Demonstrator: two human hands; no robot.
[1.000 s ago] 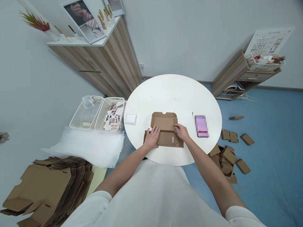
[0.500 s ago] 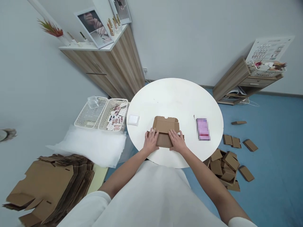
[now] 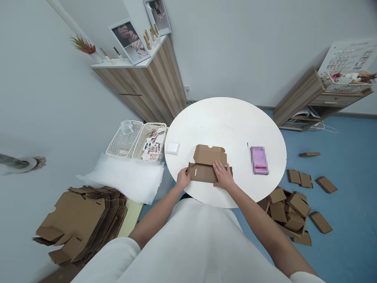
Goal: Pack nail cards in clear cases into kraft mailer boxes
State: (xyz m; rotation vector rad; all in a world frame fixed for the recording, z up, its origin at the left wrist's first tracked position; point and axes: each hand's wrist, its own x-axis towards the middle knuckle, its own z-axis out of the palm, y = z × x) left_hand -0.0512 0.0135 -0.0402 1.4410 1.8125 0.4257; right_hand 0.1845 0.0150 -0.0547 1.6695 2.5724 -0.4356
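A partly folded brown cardboard box [image 3: 203,173] lies on the round white table [image 3: 224,118] close to my body, its lid flap spread away from me. My left hand [image 3: 183,179] is closed on the box's left side wall, fingers curled round the edge. Across the right part of the base my right hand [image 3: 223,175] lies flat with its fingers stretched out. A small white slot shows in the base near the left wall. To the right is a pixelated purple item [image 3: 259,160]; a small white packet [image 3: 172,148] sits at the table's left.
Left of the table stand two white baskets [image 3: 150,141], one holding printed cards. White foam sheets [image 3: 126,177] and a stack of flat cardboard blanks [image 3: 79,224] lie nearer. On the blue floor at right, folded boxes [image 3: 290,208] fill a carton, with several more scattered around.
My left hand has moved from lying on the box base to gripping its left wall, which now stands up. My right hand stays on the base. The view has shifted slightly.
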